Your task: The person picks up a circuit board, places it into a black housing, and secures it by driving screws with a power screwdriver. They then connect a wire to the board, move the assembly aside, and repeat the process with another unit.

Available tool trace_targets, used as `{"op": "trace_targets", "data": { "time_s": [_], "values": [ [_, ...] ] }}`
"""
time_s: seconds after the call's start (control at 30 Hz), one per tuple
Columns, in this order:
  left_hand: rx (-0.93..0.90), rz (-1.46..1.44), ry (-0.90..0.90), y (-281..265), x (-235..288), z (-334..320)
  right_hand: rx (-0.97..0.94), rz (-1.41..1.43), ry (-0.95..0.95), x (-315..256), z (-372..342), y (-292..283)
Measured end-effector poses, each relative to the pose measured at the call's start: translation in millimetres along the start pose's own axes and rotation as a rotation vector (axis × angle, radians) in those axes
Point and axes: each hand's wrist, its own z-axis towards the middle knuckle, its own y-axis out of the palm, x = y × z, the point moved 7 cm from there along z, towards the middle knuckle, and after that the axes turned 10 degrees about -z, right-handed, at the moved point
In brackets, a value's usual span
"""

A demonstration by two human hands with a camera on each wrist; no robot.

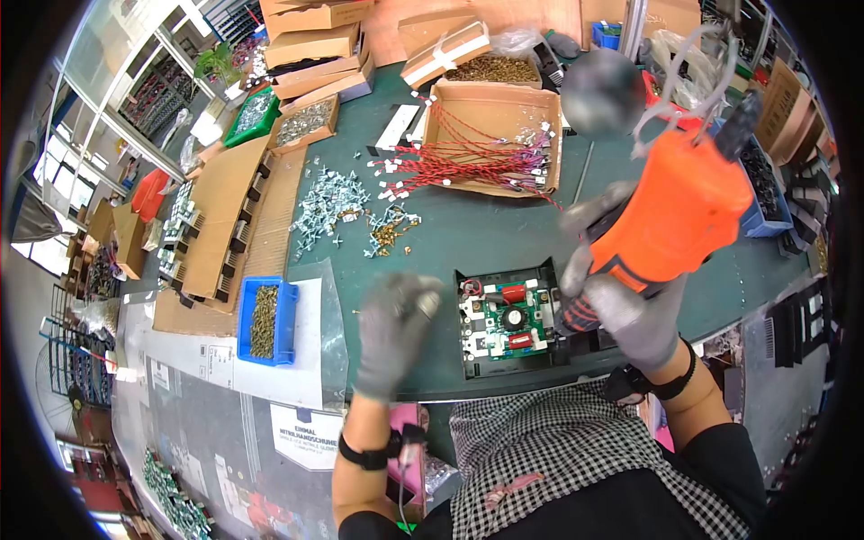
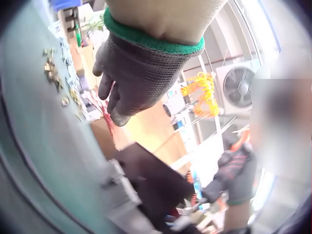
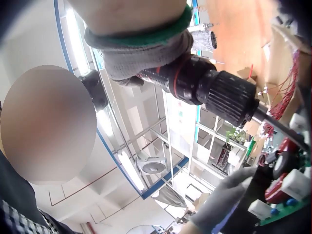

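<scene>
My right hand (image 1: 639, 319), in a grey glove, grips a power screwdriver with an orange body (image 1: 670, 211) and a black ribbed nose (image 3: 229, 95). Its shaft (image 3: 280, 129) points down toward a green circuit board (image 1: 508, 319) in a black housing (image 1: 517, 367). White connectors, red cylindrical parts and a round black part sit on the board. Left of the housing, over the table, is my gloved left hand (image 1: 391, 333). Its fingers (image 2: 112, 95) hang loosely bent, and nothing shows between them in the left wrist view.
A blue bin of small screws (image 1: 264, 322) stands at the left. Behind lie a pile of pale blue parts (image 1: 328, 207) and brass-coloured pieces (image 1: 387, 236). A cardboard tray (image 1: 495, 93) holds red wires with white plugs. Another blue bin (image 1: 769, 216) stands at the right.
</scene>
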Motion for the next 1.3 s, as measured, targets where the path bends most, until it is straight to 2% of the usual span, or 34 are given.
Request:
{"op": "trace_targets", "data": {
  "time_s": [0.03, 0.07, 0.13, 0.23, 0.33, 0.43, 0.53, 0.67, 0.7, 0.8, 0.9, 1.0, 1.17, 1.23, 1.3],
  "values": [
    [0.052, 0.246, 0.019, -8, -14, 7, 0.037, 0.058, 0.04, -1, 1, -2],
    [0.023, 0.323, 0.023, -5, -29, 13, 0.075, 0.116, 0.079, -1, 3, -3],
    [-0.037, 0.478, 0.04, -1, -44, 26, 0.097, 0.138, 0.026, -7, 8, -6],
    [-0.154, 0.535, -0.08, 4, -53, 36, 0.097, 0.165, -0.033, -8, 13, -11],
    [-0.168, 0.56, -0.07, 5, -56, 36, 0.096, 0.191, -0.018, -6, 13, -13],
    [0.028, 0.438, -0.107, -25, -62, 35, 0.111, 0.256, 0.014, -8, 14, -12],
    [-0.011, 0.382, -0.319, -47, -61, 30, 0.136, 0.308, -0.032, -5, 13, -12],
    [-0.091, 0.436, -0.323, -20, -77, 18, 0.102, 0.286, -0.012, -9, 13, -10],
    [-0.065, 0.507, -0.204, -21, -68, 18, 0.098, 0.276, 0.013, -12, 12, -10],
    [0.08, 0.357, -0.301, -30, -67, 13, 0.114, 0.293, 0.056, -20, 12, -12],
    [0.211, 0.403, -0.093, -31, -36, 13, 0.139, 0.402, -0.01, -23, 14, -14],
    [0.206, 0.417, -0.123, -35, -59, 23, 0.129, 0.571, -0.058, -22, 17, -13],
    [-0.019, 0.486, -0.161, -10, -71, 26, 0.111, 0.624, -0.054, -24, 14, -11],
    [-0.102, 0.507, -0.263, -4, -69, 24, 0.09, 0.633, -0.084, -27, 14, -11],
    [-0.07, 0.619, -0.089, -2, -55, 23, 0.057, 0.643, -0.122, -30, 12, -12]
  ]
}}
